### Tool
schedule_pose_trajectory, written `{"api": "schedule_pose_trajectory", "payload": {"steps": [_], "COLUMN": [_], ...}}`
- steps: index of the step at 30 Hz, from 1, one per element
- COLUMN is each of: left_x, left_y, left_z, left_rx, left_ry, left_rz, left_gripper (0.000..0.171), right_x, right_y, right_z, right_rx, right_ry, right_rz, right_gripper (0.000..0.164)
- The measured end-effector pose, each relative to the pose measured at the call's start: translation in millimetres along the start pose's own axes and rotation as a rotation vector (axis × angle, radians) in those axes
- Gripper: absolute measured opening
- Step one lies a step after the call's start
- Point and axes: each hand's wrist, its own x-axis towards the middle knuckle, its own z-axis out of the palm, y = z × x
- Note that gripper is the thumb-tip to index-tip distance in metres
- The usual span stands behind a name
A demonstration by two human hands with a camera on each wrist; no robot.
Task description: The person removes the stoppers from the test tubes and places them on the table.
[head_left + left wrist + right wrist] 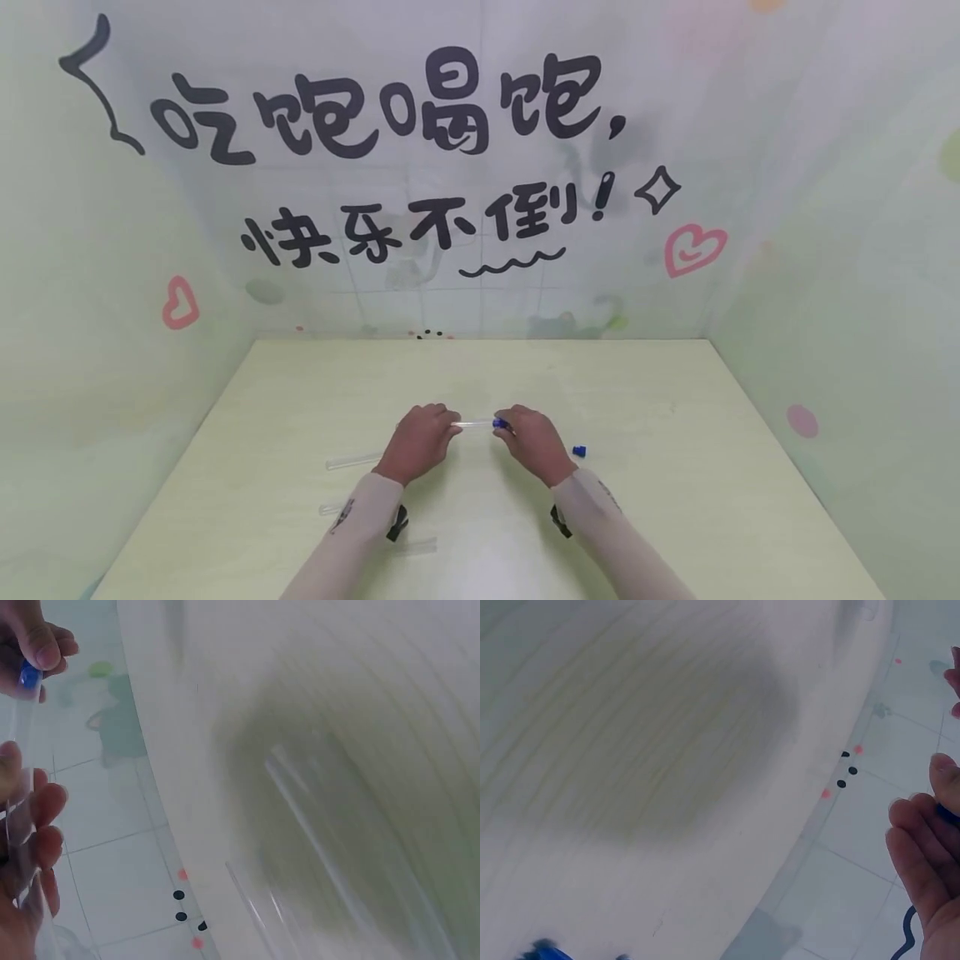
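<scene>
My left hand (pixel 417 442) grips a clear plastic tube (pixel 474 424), fingers curled round it in the left wrist view. The tube lies roughly level above the table, its right end toward my other hand. There my right hand (pixel 536 444) pinches a blue cap (pixel 499 423) between thumb and fingers, right at the tube's end. In the left wrist view the blue cap (pixel 30 676) meets the tube's end; how far it is pushed on I cannot tell. Only a dark blue edge of the cap (pixel 949 814) shows beside the thumb in the right wrist view.
A second blue cap (pixel 579 451) lies on the table (pixel 645 392) to the right of my right hand. More clear tubes lie on the left: one (pixel 352 461) by the left wrist, another (pixel 328 508) partly behind the sleeve, and a third (pixel 418 547) nearer me. Printed walls enclose the table.
</scene>
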Motion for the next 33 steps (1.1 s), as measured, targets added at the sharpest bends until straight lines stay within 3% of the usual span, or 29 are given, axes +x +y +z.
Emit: {"api": "schedule_pose_trajectory", "payload": {"steps": [8, 14, 24, 29, 33], "left_x": [6.6, 11.4, 16.0, 8.0, -1.5], "left_y": [-4.3, -10.2, -49.0, -62.4, -70.4], "left_z": [1.1, 0.2, -5.0, 0.3, 5.7], "left_rx": [-0.258, -0.27, -0.242, -0.201, -0.141], "left_ry": [-0.146, -0.163, -0.153, -0.187, -0.2], "left_rz": [-0.173, -0.177, -0.26, -0.302, -0.299], "left_gripper": [0.018, 0.012, 0.015, 0.015, 0.013], "right_x": [1.9, 4.0, 8.3, 2.6, -5.4], "right_y": [2.9, 14.5, 52.9, 71.5, 85.3], "right_z": [7.8, 8.1, -2.2, -2.5, -1.0], "right_rx": [-0.261, -0.207, -0.15, -0.116, -0.116], "right_ry": [0.163, 0.218, 0.142, 0.082, 0.005], "right_rz": [-0.141, -0.121, 0.048, 0.116, 0.207], "right_gripper": [0.021, 0.02, 0.015, 0.01, 0.01]}}
